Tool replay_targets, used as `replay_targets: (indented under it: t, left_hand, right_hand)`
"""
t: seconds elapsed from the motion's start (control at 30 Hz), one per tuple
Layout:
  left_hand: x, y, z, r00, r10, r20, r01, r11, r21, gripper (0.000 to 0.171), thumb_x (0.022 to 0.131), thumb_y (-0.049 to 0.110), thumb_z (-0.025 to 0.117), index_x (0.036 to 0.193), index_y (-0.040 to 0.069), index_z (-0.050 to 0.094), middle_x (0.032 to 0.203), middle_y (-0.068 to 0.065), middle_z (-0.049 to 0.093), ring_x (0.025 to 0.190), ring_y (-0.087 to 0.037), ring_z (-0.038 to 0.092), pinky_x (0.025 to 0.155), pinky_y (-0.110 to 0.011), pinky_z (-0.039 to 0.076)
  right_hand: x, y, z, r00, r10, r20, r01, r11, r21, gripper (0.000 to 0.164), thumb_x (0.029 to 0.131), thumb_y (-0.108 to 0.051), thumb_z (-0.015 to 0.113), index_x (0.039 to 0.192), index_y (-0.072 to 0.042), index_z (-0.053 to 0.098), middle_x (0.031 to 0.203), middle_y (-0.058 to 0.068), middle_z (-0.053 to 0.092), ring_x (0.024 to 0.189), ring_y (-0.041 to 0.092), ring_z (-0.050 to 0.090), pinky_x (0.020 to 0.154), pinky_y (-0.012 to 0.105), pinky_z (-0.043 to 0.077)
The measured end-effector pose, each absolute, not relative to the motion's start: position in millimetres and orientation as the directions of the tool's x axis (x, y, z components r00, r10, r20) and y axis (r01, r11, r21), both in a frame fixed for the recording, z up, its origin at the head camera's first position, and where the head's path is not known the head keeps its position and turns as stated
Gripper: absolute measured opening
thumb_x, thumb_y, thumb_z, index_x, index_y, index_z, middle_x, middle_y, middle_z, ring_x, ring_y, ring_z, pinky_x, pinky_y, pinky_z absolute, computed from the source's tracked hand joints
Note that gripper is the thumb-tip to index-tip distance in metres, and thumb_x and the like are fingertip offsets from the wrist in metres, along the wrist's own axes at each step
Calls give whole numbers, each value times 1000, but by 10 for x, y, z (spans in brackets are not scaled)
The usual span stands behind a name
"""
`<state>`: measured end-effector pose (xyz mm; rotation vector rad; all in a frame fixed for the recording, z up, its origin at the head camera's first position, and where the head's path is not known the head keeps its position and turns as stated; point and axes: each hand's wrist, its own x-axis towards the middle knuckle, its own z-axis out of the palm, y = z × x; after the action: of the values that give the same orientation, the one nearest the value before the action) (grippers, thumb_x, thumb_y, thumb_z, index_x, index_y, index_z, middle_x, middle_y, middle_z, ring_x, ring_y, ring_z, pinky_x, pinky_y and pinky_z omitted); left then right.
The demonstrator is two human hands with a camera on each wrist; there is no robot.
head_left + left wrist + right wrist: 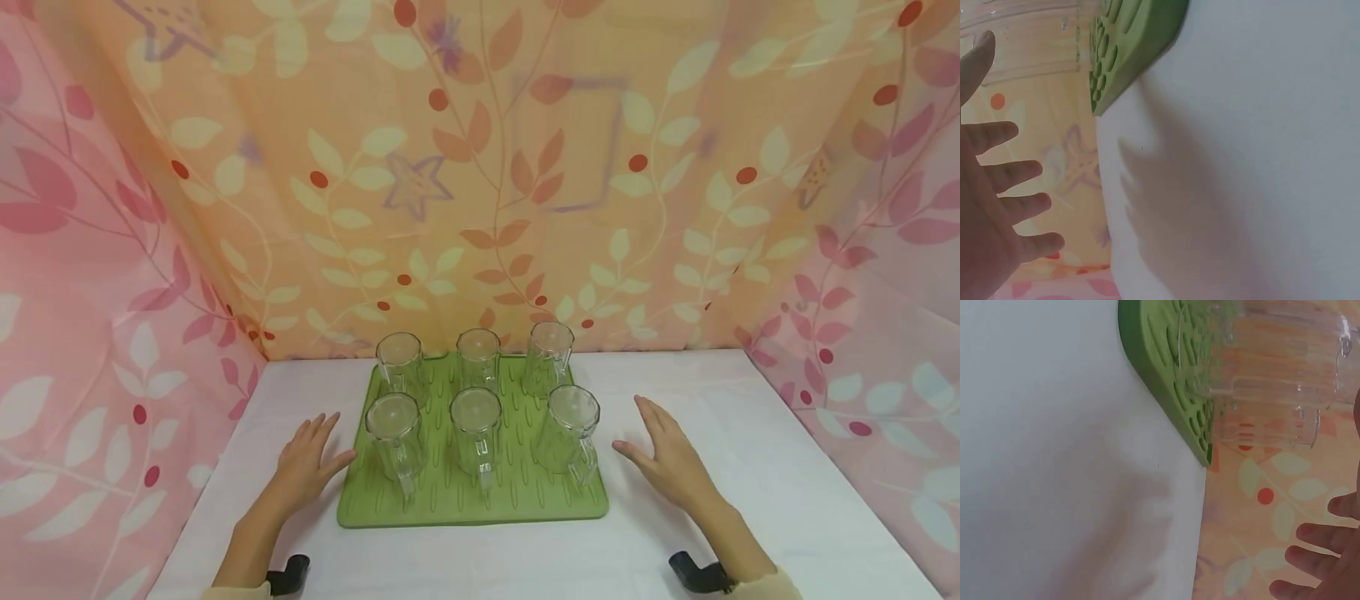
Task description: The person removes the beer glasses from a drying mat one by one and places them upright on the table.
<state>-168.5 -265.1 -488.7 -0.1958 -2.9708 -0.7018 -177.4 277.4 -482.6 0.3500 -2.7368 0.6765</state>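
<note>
White cloth (480, 562) underlies the green mat (447, 510) where six clear, handled glass mugs (476, 433) stand, our left hand (306, 464) and right hand (669, 462) spread wide near its side edges.

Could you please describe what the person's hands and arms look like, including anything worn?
The left hand and right hand are bare, with no gloves or rings visible. A pale cream left sleeve and right sleeve show at the head view's bottom edge. Near each sleeve sits a black, angled fitting; how it attaches is unclear.
</note>
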Motion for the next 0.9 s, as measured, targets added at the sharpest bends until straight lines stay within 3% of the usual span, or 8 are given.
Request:
replay_targets:
  t: [0.3,0.43,0.53,0.7,0.9]
  left_hand:
    - [-1549,-2649,-4895,-988,128,88,155,847,509,78,90,37,67,147,-3,33,148,-38,30,136,-60,24,104,-78,23]
    - [-1484,-2637,-4897,-987,138,77,157,823,545,79,89,36,68,147,-4,32,148,-38,31,136,-60,23,105,-77,23]
    - [-1450,-2622,-4896,-987,147,59,154,801,579,81,88,36,70,147,-4,31,148,-38,30,137,-60,22,106,-76,22]
    - [-1397,-2592,-4893,-986,164,0,125,752,647,87,86,36,72,149,-3,26,150,-38,25,138,-60,18,108,-75,21]
    - [-1327,-2553,-4921,-984,174,-43,98,726,680,93,81,34,77,148,-6,27,150,-38,25,138,-61,17,109,-74,19]
  right_hand:
    - [-1630,2665,-4827,-905,-148,398,-351,787,-506,81,81,-31,79,146,-1,40,143,25,48,130,46,45,102,63,39]
    - [-1593,2623,-4863,-858,-147,491,-422,748,-513,81,72,-22,85,141,-2,48,136,21,57,123,40,52,110,26,40]
    - [-1573,2583,-4899,-815,-135,563,-480,702,-527,79,67,-14,87,137,-2,53,129,19,63,119,25,57,101,-1,31]
    - [-1534,2502,-4943,-785,-96,611,-529,619,-581,74,62,-2,87,130,0,59,117,18,69,110,-2,59,92,0,41]
    - [-1443,2390,-4979,-806,-56,589,-537,489,-688,63,66,7,83,125,6,61,110,16,70,101,-6,63,87,10,52]
